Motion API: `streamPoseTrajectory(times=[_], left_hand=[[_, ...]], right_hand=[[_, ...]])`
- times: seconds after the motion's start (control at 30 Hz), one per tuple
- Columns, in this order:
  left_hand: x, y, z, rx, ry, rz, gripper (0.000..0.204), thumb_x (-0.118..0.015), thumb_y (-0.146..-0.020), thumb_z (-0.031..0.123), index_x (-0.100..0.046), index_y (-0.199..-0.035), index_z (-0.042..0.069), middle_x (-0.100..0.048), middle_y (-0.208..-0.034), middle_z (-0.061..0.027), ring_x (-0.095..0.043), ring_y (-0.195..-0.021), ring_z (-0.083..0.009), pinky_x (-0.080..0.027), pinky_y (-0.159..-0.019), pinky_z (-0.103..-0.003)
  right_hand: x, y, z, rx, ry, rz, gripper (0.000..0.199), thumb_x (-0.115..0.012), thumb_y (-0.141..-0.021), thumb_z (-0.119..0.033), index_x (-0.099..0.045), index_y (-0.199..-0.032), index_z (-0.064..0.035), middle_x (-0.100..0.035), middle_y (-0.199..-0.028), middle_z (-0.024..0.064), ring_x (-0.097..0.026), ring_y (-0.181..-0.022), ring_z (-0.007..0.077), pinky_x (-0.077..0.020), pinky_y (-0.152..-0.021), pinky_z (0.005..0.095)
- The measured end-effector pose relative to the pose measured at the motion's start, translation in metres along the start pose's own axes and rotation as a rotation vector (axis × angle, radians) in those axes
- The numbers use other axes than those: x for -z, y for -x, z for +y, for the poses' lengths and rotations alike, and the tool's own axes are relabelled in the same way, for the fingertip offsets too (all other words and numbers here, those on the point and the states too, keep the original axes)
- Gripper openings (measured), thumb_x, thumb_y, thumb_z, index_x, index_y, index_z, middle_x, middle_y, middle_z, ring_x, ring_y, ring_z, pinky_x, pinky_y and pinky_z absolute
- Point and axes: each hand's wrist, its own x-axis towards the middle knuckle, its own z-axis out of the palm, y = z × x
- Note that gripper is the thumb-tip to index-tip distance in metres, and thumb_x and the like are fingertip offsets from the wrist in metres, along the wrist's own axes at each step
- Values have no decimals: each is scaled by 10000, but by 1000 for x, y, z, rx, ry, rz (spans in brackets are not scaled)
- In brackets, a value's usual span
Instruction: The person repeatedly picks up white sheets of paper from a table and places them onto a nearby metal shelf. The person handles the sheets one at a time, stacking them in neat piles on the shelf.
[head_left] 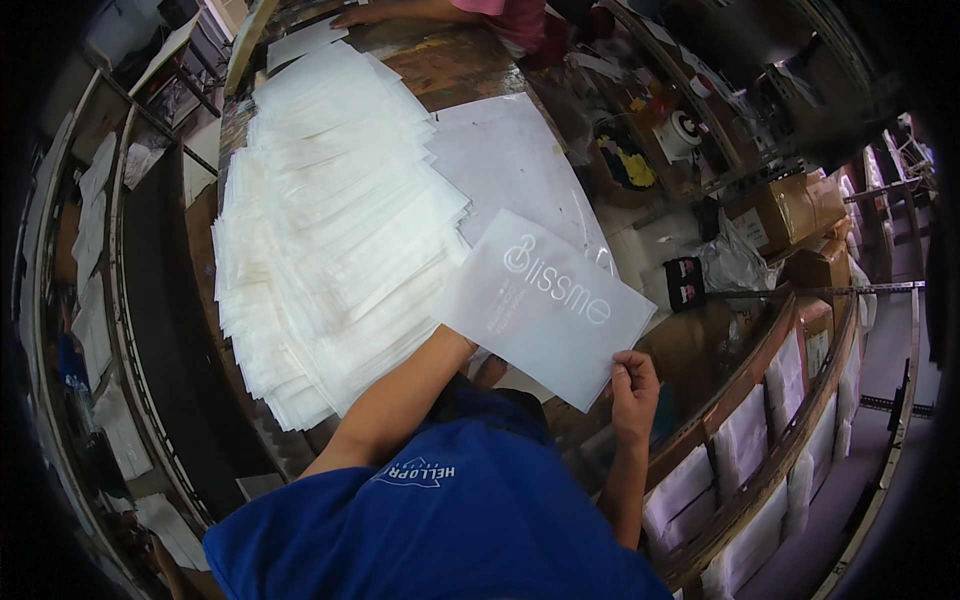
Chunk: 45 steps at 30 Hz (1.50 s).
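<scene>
bkgd box (622, 197) w/ yellow stuff (634, 172), r grip (633, 384) on printed sheet (555, 318).

White lettering (556, 283) on frosted sheet (550, 350) and blue shirt (480, 520)

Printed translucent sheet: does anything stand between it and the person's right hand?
Nothing visible does: the right hand pinches the printed translucent sheet directly by its right-hand edge.
</scene>
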Motion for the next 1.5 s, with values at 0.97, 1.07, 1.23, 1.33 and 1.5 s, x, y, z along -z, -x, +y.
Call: streamPoseTrajectory(times=[0.97, 1.07, 1.23, 1.33, 1.5], left_hand=[[-26, -27, -35, 106, -381, 262, 543, -328, -1008, 386, -375, -1380, -7, -329, -1476, -205, -322, -1368, -324, -296, -1125, -450], [-32, -39, -47, 148, -392, 298, 510, -361, -1012, 365, -437, -1327, -29, -384, -1434, -224, -362, -1346, -318, -293, -1127, -438], [-18, -58, -45, 227, -548, 107, 452, -387, -1012, 329, -501, -1255, -34, -470, -1358, -208, -419, -1307, -292, -358, -1088, -407], [-13, -62, -54, 246, -638, 113, 429, -399, -1010, 326, -519, -1234, -20, -521, -1296, -182, -485, -1237, -272, -395, -1053, -403], [4, -58, -71, 342, -742, 97, 419, -399, -1009, 322, -528, -1226, -12, -557, -1244, -159, -541, -1156, -251, -449, -990, -380]], right_hand=[[75, 36, -101, 166, 634, 273, 164, -519, -864, -89, -502, -1016, -29, -608, -780, 169, -616, -716, 308, -481, -673, 387], [133, 72, -121, 145, 788, 426, 180, -535, -854, -124, -515, -1006, -30, -606, -729, 150, -614, -662, 272, -477, -635, 381], [227, 210, -144, -52, 687, 774, 167, -592, -852, -162, -576, -977, -53, -587, -917, 19, -556, -873, 110, -474, -759, 282], [269, 327, -139, -195, 645, 1114, 175, -606, -862, -157, -592, -1008, -62, -568, -877, -24, -523, -764, 78, -442, -668, 229], [301, 554, -81, -312, 478, 1853, 124, -642, -806, -226, -588, -889, -153, -524, -745, -50, -412, -559, 55, -329, -466, 227]])
